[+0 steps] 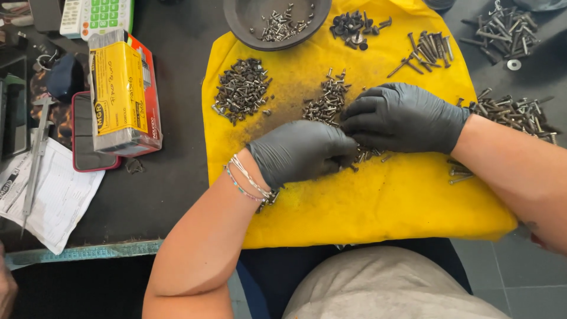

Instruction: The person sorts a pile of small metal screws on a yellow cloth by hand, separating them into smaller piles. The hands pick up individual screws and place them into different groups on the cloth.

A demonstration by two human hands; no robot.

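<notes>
Small dark metal screws (369, 155), loose lot: lying on the stained yellow cloth (378, 201) spread over the dark surface (171, 177), directly under and between the two hands. Both hands are wearing black gloves. The left hand (301, 152) is curling over the little heap, fingers folded down; whether its grip is pinching a screw, I cannot tell, as the fingertips are hidden. The right hand (404, 117) is resting fingers-down just beside it, fingertips touching the same scatter, its grip likewise not readable.

Handling, by judgement: each piece is looking light, rigid and hard, not fragile, prone to rolling and slipping off gloved fingertips; best taken singly by the shank or head between thumb and forefinger.

Adjacent lots on the cloth: a heap of short dark screws (242, 88), a heap of pale screws (328, 100), black round-headed fasteners (353, 26), long bolts (428, 50). A dark round bowl (236, 20) is holding more screws. A yellow-and-red box (124, 94) is sitting to the left.
</notes>
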